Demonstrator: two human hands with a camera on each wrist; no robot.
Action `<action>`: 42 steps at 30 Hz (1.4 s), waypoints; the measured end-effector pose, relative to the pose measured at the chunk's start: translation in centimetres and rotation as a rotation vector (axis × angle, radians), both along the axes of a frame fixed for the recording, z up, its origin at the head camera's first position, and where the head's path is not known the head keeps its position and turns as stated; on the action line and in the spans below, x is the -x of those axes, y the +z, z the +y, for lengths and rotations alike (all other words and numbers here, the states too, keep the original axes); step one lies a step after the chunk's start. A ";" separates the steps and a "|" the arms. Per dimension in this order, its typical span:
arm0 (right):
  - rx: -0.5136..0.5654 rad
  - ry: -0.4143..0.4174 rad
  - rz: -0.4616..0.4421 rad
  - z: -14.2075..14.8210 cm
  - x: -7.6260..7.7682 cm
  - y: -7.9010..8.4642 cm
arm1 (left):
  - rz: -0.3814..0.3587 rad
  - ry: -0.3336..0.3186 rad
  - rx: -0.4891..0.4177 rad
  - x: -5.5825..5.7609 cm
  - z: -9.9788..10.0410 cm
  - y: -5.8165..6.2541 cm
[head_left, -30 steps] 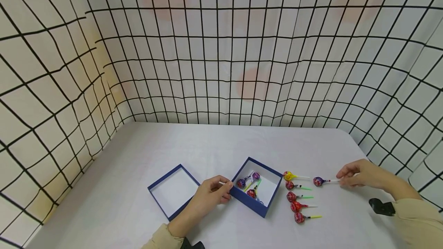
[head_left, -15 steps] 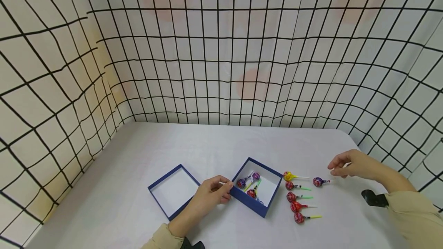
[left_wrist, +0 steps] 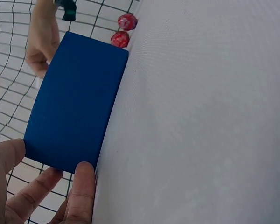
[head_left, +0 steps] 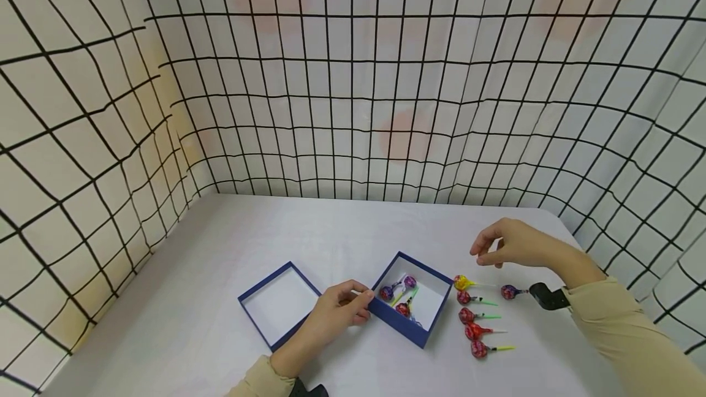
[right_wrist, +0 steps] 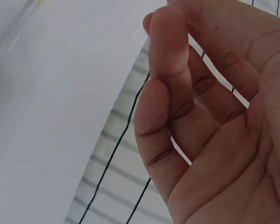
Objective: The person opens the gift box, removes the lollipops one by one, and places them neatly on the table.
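My left hand (head_left: 343, 305) holds the near-left corner of an open blue box (head_left: 398, 323) with a white inside. Seen from the left wrist, thumb and fingertips meet the end of the box's blue side wall (left_wrist: 77, 102). Inside lie a few lollipops, among them a red one (head_left: 403, 309) and a purple one (head_left: 409, 282). My right hand (head_left: 515, 244) hovers above the table, fingers loosely bent and nothing in them. Below it are a yellow lollipop (head_left: 460, 282) and a dark blue-purple lollipop (head_left: 510, 291), whose stick is partly hidden by the black wrist camera.
Red-wrapped lollipops (head_left: 466, 315) continue the column right of the box, sticks pointing right. A matching blue-edged lid (head_left: 278, 305) lies inside-up behind my left forearm. Black-grid netting or patterned cloth (head_left: 353, 78) walls the white table (head_left: 265, 225) at the back and sides.
My right hand has left the stick of the blue-purple lollipop, rising and moving left to above the yellow one. That lollipop stays on the table. The left hand keeps its place on the box.
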State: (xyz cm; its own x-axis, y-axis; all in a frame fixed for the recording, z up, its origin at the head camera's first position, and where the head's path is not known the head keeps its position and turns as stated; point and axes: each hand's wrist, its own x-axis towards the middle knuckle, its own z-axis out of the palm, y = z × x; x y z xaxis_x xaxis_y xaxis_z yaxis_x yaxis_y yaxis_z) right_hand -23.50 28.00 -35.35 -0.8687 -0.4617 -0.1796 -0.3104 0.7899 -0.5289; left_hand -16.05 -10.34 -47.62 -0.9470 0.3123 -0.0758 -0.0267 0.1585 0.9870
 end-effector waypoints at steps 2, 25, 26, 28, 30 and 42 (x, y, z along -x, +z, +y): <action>0.003 0.021 -0.001 -1.4 0.0 0.3 | 0.003 0.000 0.001 0.0 0.0 0.0; -0.071 0.173 -0.025 -11.8 0.6 -0.4 | 0.013 -0.008 0.004 0.0 0.1 0.2; -0.076 0.173 -0.030 -12.0 0.6 -0.5 | 0.016 -0.008 0.004 0.0 0.1 0.2; -0.085 0.165 -0.042 -12.5 0.6 -0.8 | 0.018 -0.008 0.003 0.0 0.1 0.2; -0.094 0.155 -0.057 -12.9 0.6 -1.1 | 0.021 -0.006 0.002 0.0 0.1 0.2; -0.195 0.143 -0.061 -14.8 0.5 -3.1 | 0.018 -0.004 -0.009 0.0 -0.1 0.3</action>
